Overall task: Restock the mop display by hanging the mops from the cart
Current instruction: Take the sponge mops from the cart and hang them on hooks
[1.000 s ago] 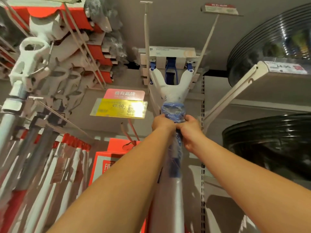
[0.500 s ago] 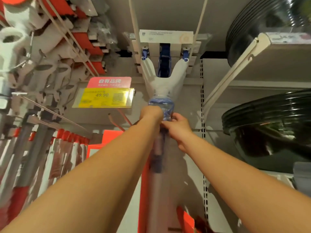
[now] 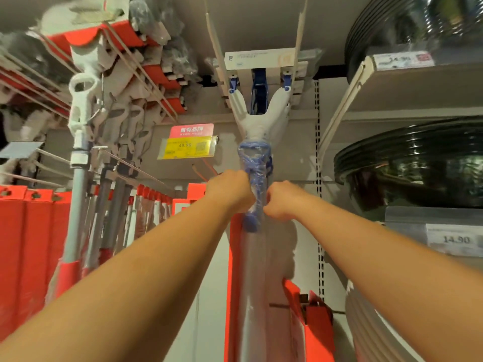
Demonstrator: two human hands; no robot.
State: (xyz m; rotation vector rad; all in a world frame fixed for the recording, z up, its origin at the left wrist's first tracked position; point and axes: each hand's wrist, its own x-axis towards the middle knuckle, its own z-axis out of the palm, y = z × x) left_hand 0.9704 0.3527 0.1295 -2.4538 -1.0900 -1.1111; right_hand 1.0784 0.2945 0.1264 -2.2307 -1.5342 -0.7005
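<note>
Apparently mid-hang: left hand (image 3: 231, 190) and right hand (image 3: 281, 202) clamped together on plastic-wrapped mop (image 3: 257, 124), head up at display pegs (image 3: 300, 37), 12 o'clock; seating, release left.

Showed white on the forked head of the mop (image 3: 257, 126), blue at its hinge clips and centre bar, blue under clear film on the handle. Showed yellow on the price tag (image 3: 188, 150), pink-red with white lettering on the card (image 3: 191, 129) above. Glowed red across the boxes (image 3: 23, 244); shone glossy black on the stacked basins (image 3: 418, 165); looked grey along the hanging poles (image 3: 77, 205).
</note>
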